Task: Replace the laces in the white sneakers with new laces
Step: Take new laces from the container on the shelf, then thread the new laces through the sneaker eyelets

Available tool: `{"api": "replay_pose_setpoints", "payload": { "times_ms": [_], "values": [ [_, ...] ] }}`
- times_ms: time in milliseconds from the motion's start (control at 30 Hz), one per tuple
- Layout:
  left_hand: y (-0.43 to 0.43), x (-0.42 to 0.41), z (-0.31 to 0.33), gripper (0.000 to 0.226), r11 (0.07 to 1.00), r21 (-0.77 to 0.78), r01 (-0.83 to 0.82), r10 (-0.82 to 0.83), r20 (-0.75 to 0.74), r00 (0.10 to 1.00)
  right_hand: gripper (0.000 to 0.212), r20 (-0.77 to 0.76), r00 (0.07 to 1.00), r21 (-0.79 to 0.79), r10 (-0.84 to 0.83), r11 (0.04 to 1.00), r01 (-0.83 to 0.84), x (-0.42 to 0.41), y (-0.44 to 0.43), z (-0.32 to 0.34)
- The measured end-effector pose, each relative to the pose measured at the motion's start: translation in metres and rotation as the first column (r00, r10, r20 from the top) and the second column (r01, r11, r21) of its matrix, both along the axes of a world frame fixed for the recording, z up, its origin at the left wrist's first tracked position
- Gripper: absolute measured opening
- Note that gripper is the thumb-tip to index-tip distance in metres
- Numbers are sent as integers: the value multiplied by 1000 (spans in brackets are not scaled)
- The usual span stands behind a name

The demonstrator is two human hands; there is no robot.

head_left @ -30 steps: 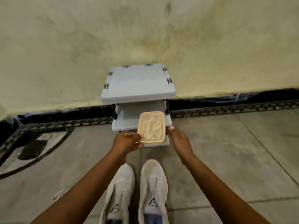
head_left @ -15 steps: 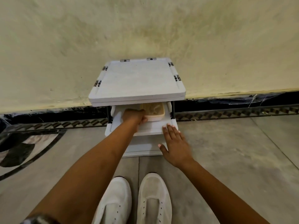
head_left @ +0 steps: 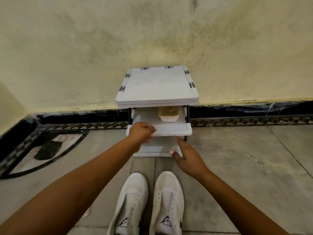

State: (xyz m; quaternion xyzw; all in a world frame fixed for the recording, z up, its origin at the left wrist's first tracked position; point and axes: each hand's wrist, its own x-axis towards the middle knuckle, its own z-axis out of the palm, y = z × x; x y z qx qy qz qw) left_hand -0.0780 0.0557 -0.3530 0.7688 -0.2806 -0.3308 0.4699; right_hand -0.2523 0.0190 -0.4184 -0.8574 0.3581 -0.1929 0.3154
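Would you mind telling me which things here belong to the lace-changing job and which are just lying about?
Job: left white sneaker, right white sneaker, tub of pale strands, likely laces.
Just there: white shelf rack holding the tub, patterned floor inlay.

Container on middle shelf; sneakers, rack on floor

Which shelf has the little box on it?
The middle shelf: the beige container sits at its back, under the top shelf and above the bottom shelf.
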Motion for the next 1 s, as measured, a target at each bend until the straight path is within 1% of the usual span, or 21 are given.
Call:
{"api": "replay_pose_setpoints", "payload": {
  "times_ms": [67, 133, 200, 300, 400, 467, 533, 700, 833, 1000],
  "values": [
    [45, -8, 12, 8, 999, 1, 36, -36, 50, 998, 59, 71, 997, 60, 14, 998, -18, -1, 28, 10],
    [95, -13, 24, 6, 999, 30, 28, -31, 113, 993, 58, 119, 991, 99, 60, 993, -72, 2, 59, 23],
    [150, -16, 35, 9, 999, 49, 3, -12, 186, 983, 57, 139, 982, 115, 127, 983, -143, 10, 95, 36],
    [211, -10, 44, 14, 995, 81, -56, 31, 288, 957, 57, 106, 969, 99, 223, 967, -233, 22, 135, 48],
    [262, 7, 50, 9, 991, 75, -112, 85, 297, 951, 55, 81, 951, 85, 297, 949, -304, 31, 173, 52],
    [277, 20, 51, 7, 989, 63, -134, 111, 283, 953, 54, 92, 950, 91, 297, 948, -305, 33, 183, 52],
    [294, 37, 45, 8, 985, 74, -156, 130, 279, 952, 52, 91, 957, 129, 275, 950, -285, 45, 198, 46],
    [314, 85, -1, 8, 958, 129, -255, 223, 220, 950, 50, 40, 957, 196, 286, 937, -288, 91, 214, 18],
    [322, 121, -50, 12, 925, 211, -315, 279, 183, 942, 50, -25, 939, 223, 342, 918, -328, 132, 214, -12],
    [314, 143, -111, 8, 878, 351, -325, 274, 187, 943, 50, -78, 913, 277, 400, 889, -365, 163, 201, -48]
  ]
}}
